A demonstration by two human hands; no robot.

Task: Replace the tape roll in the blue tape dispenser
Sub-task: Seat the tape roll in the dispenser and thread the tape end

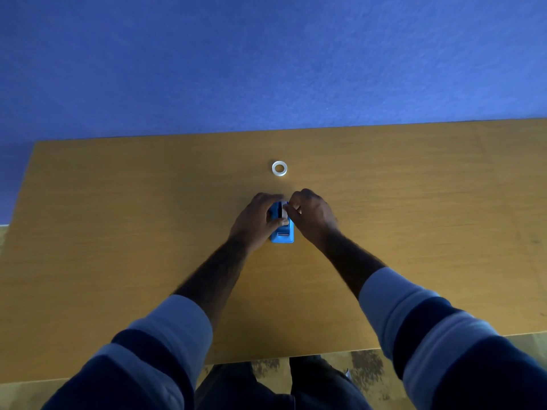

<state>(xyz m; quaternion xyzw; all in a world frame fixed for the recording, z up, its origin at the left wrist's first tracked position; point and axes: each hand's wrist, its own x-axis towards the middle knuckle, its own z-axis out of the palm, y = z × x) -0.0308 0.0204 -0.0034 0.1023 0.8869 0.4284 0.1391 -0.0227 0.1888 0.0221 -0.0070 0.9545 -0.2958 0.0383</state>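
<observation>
Head view: both hands (256, 221) (312, 216) hide most of dispenser (284, 235).

The tape dispenser (282, 232) is bright blue, with a black slot along its top; a pale white piece shows inside it; the loose tape roll (279, 168) is a whitish, translucent ring; the tabletop (118, 217) is yellow-brown with a fine wood grain running across it; the wall (266, 60) behind is a flat violet-blue; the sleeves (438, 329) carry broad bands of light blue and dark navy; the floor (367, 371) is beige, mottled with dark patches.
</observation>
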